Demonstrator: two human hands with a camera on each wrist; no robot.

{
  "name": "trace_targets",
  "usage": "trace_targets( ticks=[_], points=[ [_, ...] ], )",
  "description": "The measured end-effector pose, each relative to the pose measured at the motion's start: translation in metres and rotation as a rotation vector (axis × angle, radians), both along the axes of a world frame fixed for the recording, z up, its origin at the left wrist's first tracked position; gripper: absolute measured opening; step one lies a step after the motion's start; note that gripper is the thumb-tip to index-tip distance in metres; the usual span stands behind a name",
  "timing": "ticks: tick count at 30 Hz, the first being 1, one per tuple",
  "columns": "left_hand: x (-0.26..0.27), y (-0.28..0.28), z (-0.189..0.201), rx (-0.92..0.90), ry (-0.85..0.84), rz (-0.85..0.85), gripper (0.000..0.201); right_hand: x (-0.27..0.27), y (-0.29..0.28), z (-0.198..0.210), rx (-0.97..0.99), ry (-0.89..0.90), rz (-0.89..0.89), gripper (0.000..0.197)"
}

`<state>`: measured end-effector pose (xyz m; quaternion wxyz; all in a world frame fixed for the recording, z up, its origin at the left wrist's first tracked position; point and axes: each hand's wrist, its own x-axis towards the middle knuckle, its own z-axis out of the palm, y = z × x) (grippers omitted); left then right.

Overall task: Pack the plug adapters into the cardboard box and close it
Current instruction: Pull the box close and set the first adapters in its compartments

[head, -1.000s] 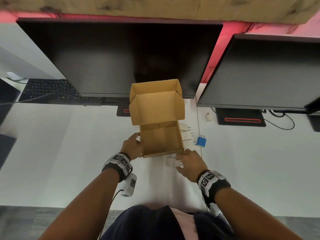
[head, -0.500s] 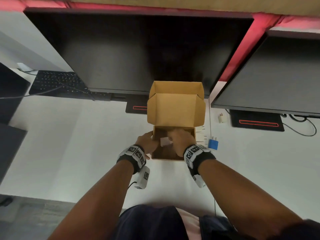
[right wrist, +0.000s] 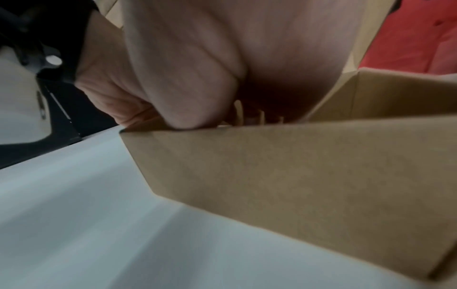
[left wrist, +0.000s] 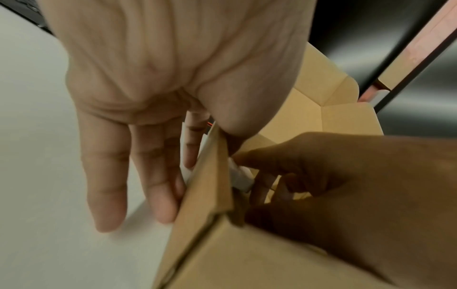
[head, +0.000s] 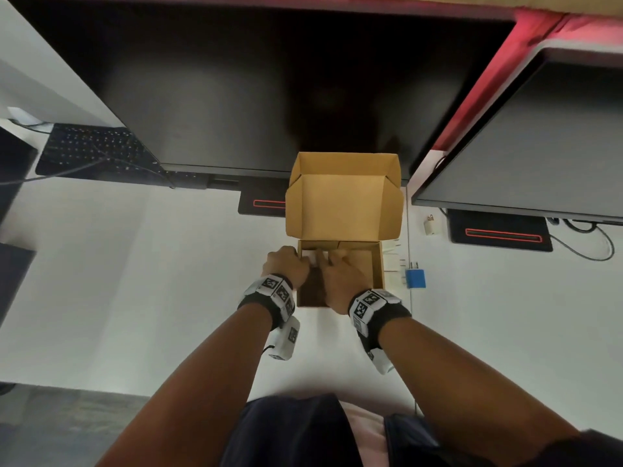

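Right hand (head: 337, 281): lower middle of the head view, reaching down into the box, fingers curled round a white plug adapter (left wrist: 241, 179) at the upper left corner of the box interior.
Left hand (head: 286, 266): just left of it, thumb hooked over the box's left wall, fingers fairly straight along the outside, so it's bracing the box, not carrying anything.
Cardboard box (head: 377, 264): sits on the white surface (head: 151, 281) at frame centre, lid standing open toward the top of the frame.
Spare adapters: white ones (head: 392, 261) and a blue one (head: 415, 278) lie just right of the box, another small white one (head: 428, 227) further up right.
Tip for this step: I'd say tuck the adapter snug into the corner, prongs sideways, so the rest fit and the lid shuts flat.
Background: two dark monitors (head: 253, 89) along the top.
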<state>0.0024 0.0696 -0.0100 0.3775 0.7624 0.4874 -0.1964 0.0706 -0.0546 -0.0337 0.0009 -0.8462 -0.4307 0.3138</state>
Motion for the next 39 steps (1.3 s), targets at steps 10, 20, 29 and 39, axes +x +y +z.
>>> trace_targets(
  ticks=[10, 20, 29, 39],
  points=[
    [0.001, -0.005, -0.01, 0.121, 0.049, 0.065, 0.047, 0.009, -0.027, 0.017, 0.34, 0.174, -0.126, 0.042],
    [-0.005, 0.001, -0.014, 0.031, -0.031, 0.13, 0.045, 0.073, -0.098, 0.025, 0.454, -0.171, -0.747, 0.02],
    [0.004, 0.012, -0.013, -0.061, -0.062, 0.186, 0.033, 0.064, -0.116, 0.003, 0.27, -0.085, -0.555, 0.049],
    [-0.009, 0.01, -0.017, -0.033, -0.085, 0.25, 0.029, 0.069, -0.079, 0.005, 0.103, -0.285, -0.482, 0.049]
  ],
)
